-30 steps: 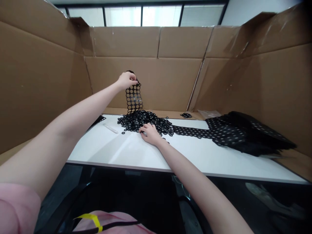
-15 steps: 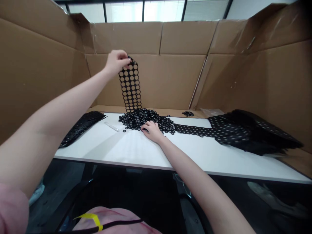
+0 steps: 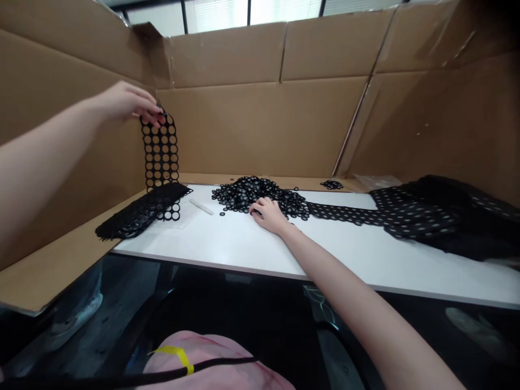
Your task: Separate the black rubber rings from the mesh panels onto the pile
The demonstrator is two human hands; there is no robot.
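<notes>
Fingers, left hand [image 3: 130,102]: clamped on upper end of perforated black strip [image 3: 160,153].
Perforated black strip: hanging, with lower end at dark stack [image 3: 132,214].
Fingers, right hand [image 3: 270,215]: curled at loose black rings [image 3: 247,190]; unable to tell whether gripping.
Cardboard walls [image 3: 231,124]: around white tabletop [image 3: 219,241].

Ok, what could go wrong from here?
- The perforated strip hangs by its top end from the left hand, so it could swing or fold.
- The black stack appears to reach past the white table's left edge; a knock might tip it.
- The right hand is at the ring pile's near edge; loose rings could scatter.
</notes>
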